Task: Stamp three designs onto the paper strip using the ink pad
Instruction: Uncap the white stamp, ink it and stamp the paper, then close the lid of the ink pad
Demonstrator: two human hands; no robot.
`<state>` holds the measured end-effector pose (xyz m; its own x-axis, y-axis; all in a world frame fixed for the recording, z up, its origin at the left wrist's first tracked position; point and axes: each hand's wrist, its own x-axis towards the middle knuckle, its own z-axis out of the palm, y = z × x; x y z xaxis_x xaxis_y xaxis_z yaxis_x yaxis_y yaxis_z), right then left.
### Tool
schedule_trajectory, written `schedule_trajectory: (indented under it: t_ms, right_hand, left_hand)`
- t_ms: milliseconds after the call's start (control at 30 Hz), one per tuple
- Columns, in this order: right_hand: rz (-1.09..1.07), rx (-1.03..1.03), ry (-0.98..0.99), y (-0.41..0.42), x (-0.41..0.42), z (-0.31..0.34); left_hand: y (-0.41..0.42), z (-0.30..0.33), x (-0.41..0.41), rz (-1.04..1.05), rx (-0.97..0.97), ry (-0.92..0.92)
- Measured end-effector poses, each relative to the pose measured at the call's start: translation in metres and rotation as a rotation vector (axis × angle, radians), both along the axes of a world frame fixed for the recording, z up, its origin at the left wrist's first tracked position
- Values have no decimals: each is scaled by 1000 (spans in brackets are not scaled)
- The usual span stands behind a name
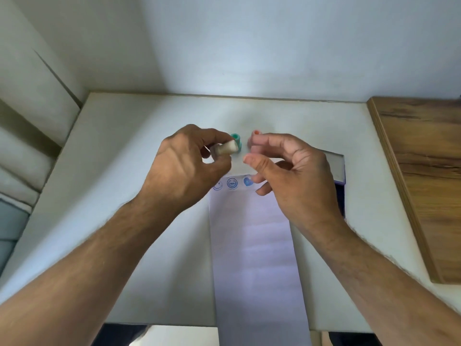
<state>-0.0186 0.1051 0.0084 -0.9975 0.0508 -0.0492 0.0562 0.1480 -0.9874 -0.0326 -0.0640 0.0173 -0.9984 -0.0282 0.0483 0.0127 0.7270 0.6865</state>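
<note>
The left hand (pixel 184 166) pinches a small beige stamp (pixel 225 148), right hand (pixel 291 176) spread; its possibly wet face could smudge the long white paper strip (pixel 254 245) at six o'clock.

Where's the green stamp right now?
In the head view, the green stamp stands on the white table just beyond the paper strip, behind the beige stamp pinched in the left hand.

Both bare forearms reach forward; the left hand (pixel 184 166) is pinched closed, the right hand (pixel 294 171) loosely curled, fingers apart
</note>
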Motion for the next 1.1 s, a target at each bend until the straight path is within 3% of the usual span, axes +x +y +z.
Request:
schedule_trajectory:
  t_ms: [167,333,900,1100]
  right_hand:
    - [-23,19,14,5,2,1]
    - [-51,48,18,9,2,0]
    - [-98,122,-29,17,3,-5]
    - [-168,373,-16,44,16,1]
  left_hand:
    - [-8,-16,-7,206,42,-36]
    - [-14,-35,-10,226,26,-126]
    - [-10,-35,-11,279,87,-150]
    - [7,-11,3,238,38,190]
